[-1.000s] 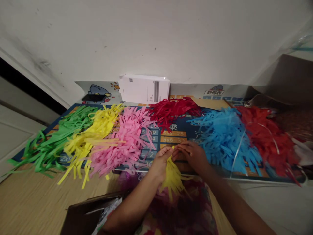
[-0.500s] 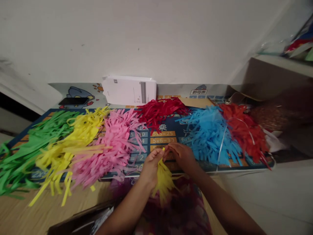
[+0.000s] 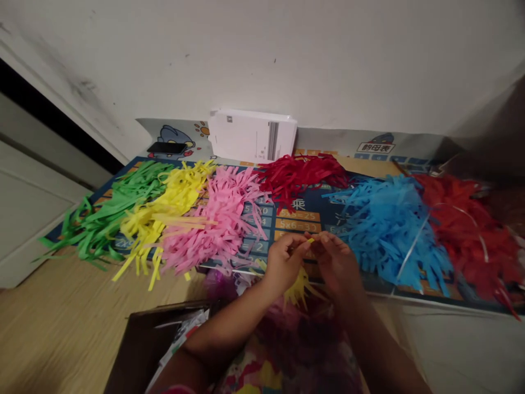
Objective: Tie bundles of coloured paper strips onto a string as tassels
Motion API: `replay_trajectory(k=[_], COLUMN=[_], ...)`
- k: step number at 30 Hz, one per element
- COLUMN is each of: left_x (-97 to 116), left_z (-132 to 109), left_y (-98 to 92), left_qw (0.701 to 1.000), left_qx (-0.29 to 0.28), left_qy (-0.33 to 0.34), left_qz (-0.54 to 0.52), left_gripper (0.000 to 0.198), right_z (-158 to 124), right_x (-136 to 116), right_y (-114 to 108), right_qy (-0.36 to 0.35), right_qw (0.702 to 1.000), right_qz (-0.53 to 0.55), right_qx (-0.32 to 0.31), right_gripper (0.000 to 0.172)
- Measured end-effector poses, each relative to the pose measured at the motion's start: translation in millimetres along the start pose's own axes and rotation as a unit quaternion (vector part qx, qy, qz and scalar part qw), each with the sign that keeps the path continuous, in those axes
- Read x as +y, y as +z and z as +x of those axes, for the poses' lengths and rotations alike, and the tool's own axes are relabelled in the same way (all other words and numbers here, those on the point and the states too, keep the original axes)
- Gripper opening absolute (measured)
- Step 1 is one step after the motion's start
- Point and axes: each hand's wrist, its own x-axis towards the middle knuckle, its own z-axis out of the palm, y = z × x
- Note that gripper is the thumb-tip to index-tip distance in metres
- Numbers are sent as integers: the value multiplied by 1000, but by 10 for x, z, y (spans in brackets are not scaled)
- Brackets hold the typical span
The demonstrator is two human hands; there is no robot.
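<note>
From where I'm standing, left to right: green fringe (image 3: 110,213) far left of the fingers (image 3: 301,250), then yellow fringe (image 3: 164,210), then pink fringe (image 3: 215,219) nearest on that side, all on the desk (image 3: 257,247). Left hand (image 3: 285,268) has thumb and fingertips pinched together on a small yellow tassel (image 3: 299,293): tip pokes out at the fingertips, strands hang just below, middle hidden by the hand. Dark red fringe (image 3: 301,172) sits beyond the fingers. Right hand (image 3: 338,265) is curled in, fingertips right at the tip; can't tell if it's gripping or only touching. Blue fringe (image 3: 396,230) near right of the fingers, red fringe (image 3: 467,224) farther right. Handling, my read: tassel next to weightless, limp, thin like tissue, probably not slippery but easy to crease or tear. Take it at the gathered top, fingertip pinch, light force. Don't pull by single strands.
</note>
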Motion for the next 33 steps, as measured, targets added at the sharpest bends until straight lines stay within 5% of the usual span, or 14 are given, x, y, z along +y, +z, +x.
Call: replay_trajectory(k=[7,13,21,27,33], left_x=[-9,45,30,54,76], left_z=[-13,-10,-12,-17,-69], left_y=[-11,-49,-34,-51,-73], left_qw=[990,978,999,998,999], left_qx=[19,6,13,9,-44], left_qy=[95,150,17,-19,4], left_qz=[101,143,-24,-54,-19], left_gripper=[11,11,14,25,21], right_z=[-55,-113,-133,-205,-210], right_x=[137,178,194,85,3], right_y=[38,66,54,-21,1], right_qy=[-19,-86,-69,-190,-188], right_qw=[999,994,996,945,951], right_qz=[5,-60,-51,-267,-243], right_qx=[-37,11,-29,7,-28], right_gripper=[20,19,26,13,12])
